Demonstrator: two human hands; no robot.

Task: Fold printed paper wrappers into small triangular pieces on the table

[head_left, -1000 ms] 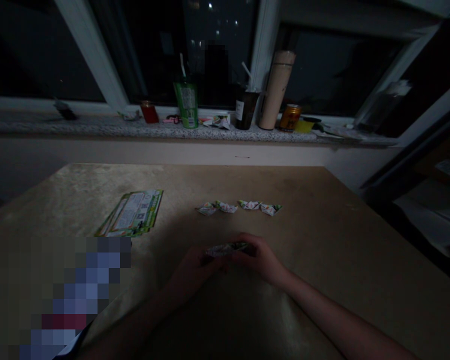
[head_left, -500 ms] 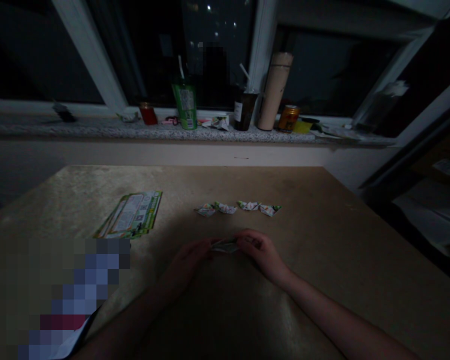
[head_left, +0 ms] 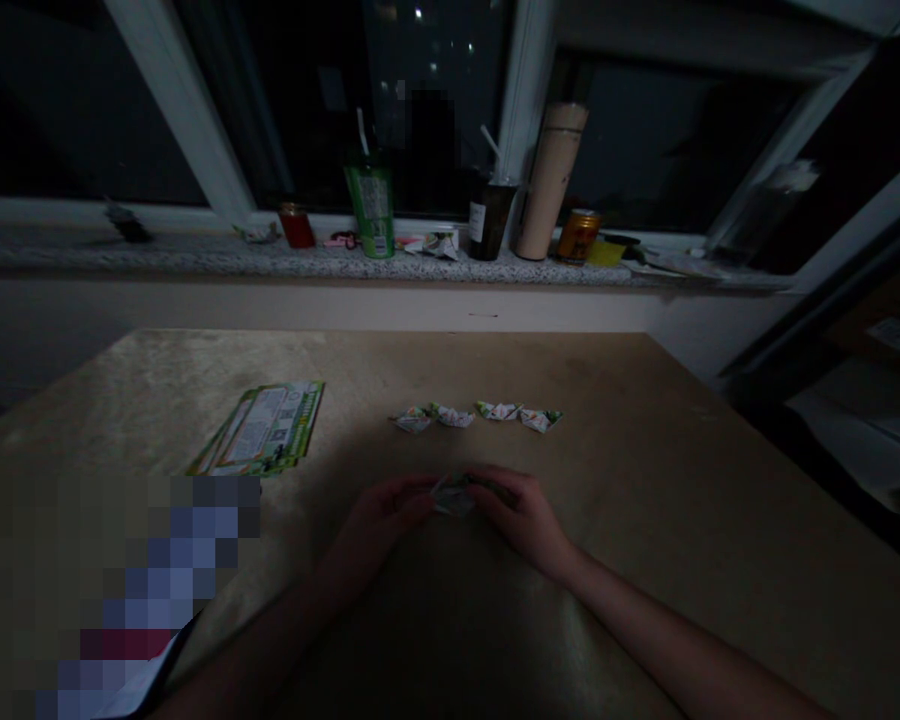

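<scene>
- Stack (head_left: pixel 268 428): flat on the table (head_left: pixel 667 500), toward its left edge, well apart from both hands.
- Left hand (head_left: pixel 387 512): fingers grasping the left end of the paper (head_left: pixel 453 497).
- Left folded pair (head_left: pixel 439 413): beyond the paper, nearer the table's far edge.
- Paper: between the hands, right of left fingers, left of right fingers. Long axis looks side to side, roughly parallel to far edge; ends hidden. On tabletop or lifted: can't tell.
- Right folded pair (head_left: pixel 526 416): just beyond right hand.
- Right hand (head_left: pixel 522 511): fingers grasping paper's right end. Neither hand nearer; both touching.
</scene>
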